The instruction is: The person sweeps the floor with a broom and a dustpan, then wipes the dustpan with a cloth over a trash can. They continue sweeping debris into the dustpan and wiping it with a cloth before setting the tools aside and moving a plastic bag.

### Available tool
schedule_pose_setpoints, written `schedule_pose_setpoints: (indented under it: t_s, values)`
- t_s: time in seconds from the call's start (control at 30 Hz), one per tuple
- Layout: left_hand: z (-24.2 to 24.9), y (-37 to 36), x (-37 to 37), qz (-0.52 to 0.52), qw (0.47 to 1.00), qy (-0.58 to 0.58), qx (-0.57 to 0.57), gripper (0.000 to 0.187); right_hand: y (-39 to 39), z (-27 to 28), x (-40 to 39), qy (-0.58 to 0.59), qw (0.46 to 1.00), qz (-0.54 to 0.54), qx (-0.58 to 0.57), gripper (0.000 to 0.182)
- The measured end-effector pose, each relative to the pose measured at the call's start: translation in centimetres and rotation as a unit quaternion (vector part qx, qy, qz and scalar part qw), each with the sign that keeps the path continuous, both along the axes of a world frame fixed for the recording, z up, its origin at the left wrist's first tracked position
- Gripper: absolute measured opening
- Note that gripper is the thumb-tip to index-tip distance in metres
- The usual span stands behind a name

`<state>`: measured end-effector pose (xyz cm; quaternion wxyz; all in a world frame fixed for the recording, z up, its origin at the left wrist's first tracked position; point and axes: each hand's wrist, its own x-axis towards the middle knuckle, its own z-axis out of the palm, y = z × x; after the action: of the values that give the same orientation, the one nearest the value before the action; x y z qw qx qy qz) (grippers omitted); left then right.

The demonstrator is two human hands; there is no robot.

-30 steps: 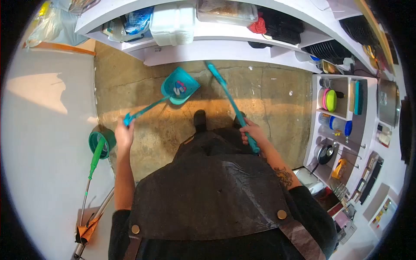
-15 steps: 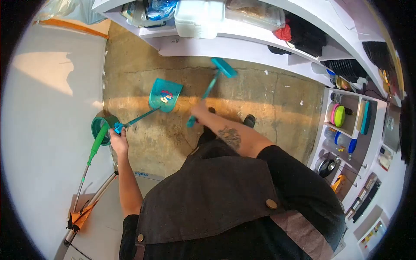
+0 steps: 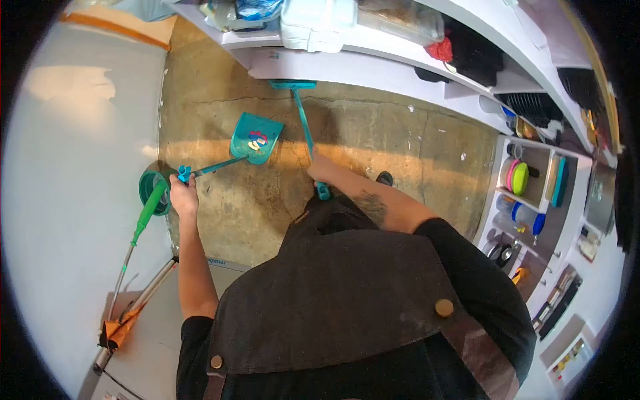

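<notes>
My left hand (image 3: 183,192) is closed around the top of the handle of a teal dustpan (image 3: 248,128). The pan lies on the concrete floor, ahead and left of my feet, with a colourful sticker inside it. My right hand (image 3: 321,167) grips the handle of a teal broom (image 3: 303,120), whose end sticks out below my fingers. The broom head is at the base of the white shelf unit, right of the dustpan and farther off. My right fingers are slightly blurred.
A green bucket (image 3: 151,195) with a green-handled mop (image 3: 148,212) stands by the left wall. White shelving (image 3: 373,81) runs along the far side. A cubby shelf (image 3: 533,143) with containers is at right. One dark shoe (image 3: 385,178) shows on the floor.
The broom head has swung left and away from me to the shelf base, while my right hand has shifted slightly right. The dustpan and my left hand have hardly moved.
</notes>
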<state>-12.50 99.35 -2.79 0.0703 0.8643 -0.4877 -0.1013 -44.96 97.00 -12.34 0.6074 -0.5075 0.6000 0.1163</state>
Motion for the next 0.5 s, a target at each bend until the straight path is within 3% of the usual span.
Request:
schedule_pose_setpoints:
  t_s: [0.07, 0.1, 0.13, 0.2, 0.23, 0.3, 0.37, 0.4, 0.47, 0.5]
  values:
    - [0.9, 0.1, -1.1, 0.004, 0.999, 0.041, -0.013, 0.031, 1.2, -4.2, 2.6, 0.039, 0.994, 0.099, 0.02, 0.082]
    - [-0.7, 0.6, 0.1, -0.059, 0.996, -0.022, -0.062, 0.031, 2.4, -5.8, 3.0, 0.032, 0.989, 0.139, 0.037, 0.083]
    - [-0.4, 0.6, -0.1, -0.042, 0.998, 0.016, -0.049, 0.03, 3.0, -4.0, 1.8, 0.039, 0.992, 0.115, 0.042, 0.083]
    - [-0.6, 1.2, 0.2, -0.052, 0.996, 0.033, -0.059, 0.03, 3.1, 3.4, -1.5, -0.133, 0.977, -0.092, 0.14, 0.064]
    - [-0.7, 1.6, 0.3, -0.049, 0.997, 0.025, -0.05, 0.031, 3.5, 4.9, -3.8, -0.124, 0.975, -0.121, 0.136, 0.064]
    - [-1.3, 2.5, 1.3, -0.051, 0.993, 0.078, -0.066, 0.034, 5.9, 7.4, -9.3, -0.223, 0.948, -0.164, 0.156, 0.061]
    - [-1.1, 3.6, 1.2, -0.065, 0.99, 0.089, -0.086, 0.038, 10.7, 9.4, -14.1, -0.226, 0.94, -0.22, 0.131, 0.061]
    - [-1.3, 3.9, 1.4, -0.07, 0.994, 0.038, -0.071, 0.04, 13.5, 10.4, -16.2, -0.235, 0.934, -0.243, 0.116, 0.06]
    - [-1.8, 4.6, 2.2, -0.064, 0.992, 0.086, -0.061, 0.043, 19.6, 12.0, -19.9, -0.259, 0.887, -0.352, 0.149, 0.059]
    - [-1.5, 4.7, 1.5, -0.079, 0.994, 0.015, -0.072, 0.042, 22.8, 12.8, -21.4, -0.236, 0.875, -0.396, 0.146, 0.058]
